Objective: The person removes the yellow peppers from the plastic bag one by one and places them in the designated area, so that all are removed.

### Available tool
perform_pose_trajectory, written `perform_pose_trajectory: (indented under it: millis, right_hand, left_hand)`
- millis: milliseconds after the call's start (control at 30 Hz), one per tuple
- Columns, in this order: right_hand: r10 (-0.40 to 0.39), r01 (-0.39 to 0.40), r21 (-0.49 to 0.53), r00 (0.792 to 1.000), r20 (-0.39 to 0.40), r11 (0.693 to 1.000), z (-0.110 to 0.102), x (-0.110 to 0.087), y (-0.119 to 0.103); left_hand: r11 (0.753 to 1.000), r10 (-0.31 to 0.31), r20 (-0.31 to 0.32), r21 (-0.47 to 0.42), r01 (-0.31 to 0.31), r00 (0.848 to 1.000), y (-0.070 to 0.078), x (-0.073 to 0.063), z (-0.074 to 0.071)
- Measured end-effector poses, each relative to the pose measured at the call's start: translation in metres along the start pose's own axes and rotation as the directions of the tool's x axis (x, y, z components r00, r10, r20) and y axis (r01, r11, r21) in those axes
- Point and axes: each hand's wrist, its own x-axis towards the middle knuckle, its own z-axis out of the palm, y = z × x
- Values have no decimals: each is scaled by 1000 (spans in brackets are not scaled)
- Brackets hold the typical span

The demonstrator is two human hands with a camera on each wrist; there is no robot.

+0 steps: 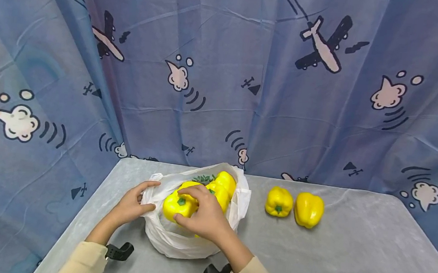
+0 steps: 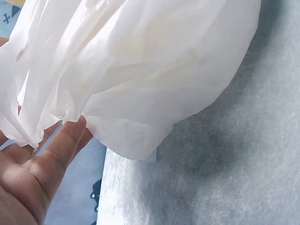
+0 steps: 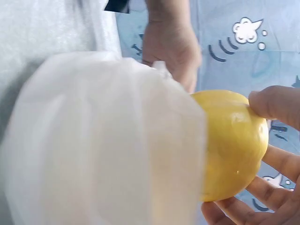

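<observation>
A white plastic bag (image 1: 174, 244) stands with its mouth up, and several yellow bell peppers (image 1: 226, 183) lie inside. My left hand (image 1: 128, 205) holds the bag's rim on its left side. In the left wrist view, thumb and fingers of that hand (image 2: 44, 176) sit at the gathered edge of the bag (image 2: 154, 84). Over the bag's mouth, my right hand (image 1: 210, 216) grips a yellow bell pepper (image 1: 172, 205) with its green stem showing. The right wrist view shows this bell pepper (image 3: 234, 140) between thumb and fingers, partly hidden behind the bag wall (image 3: 103, 145).
Two more yellow bell peppers, one upright (image 1: 279, 201) and one on its side (image 1: 309, 210), rest on the grey table (image 1: 351, 259) right of the bag. A blue curtain (image 1: 219, 64) printed with planes hangs behind the table and along its left side.
</observation>
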Motion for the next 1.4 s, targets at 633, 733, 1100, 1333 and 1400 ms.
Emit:
perform_pose_trajectory:
  millis: [633,733,1100,1333,1400]
  right_hand:
    - [-50,52,15,992,-114,999,-52,-2,-3]
    - [-50,53,14,990,-130,999,-58,-1,-1]
    - [38,-33,39,989,-140,999,-82,-3,2]
    - [62,-56,39,982,-179,998,-99,-6,8]
    - [65,-61,26,979,-193,998,-104,-7,11]
  left_hand:
    - [1000,30,-6,-2,-30,1000,3,-2,0]
    - [1000,28,-5,2,-28,1000,3,-2,0]
    - [1000,7,-10,22,-7,1000,0,0,0]
    - [1000,16,-8,24,-16,1000,1,0,0]
    - [1000,21,-8,18,-20,1000,1,-1,0]
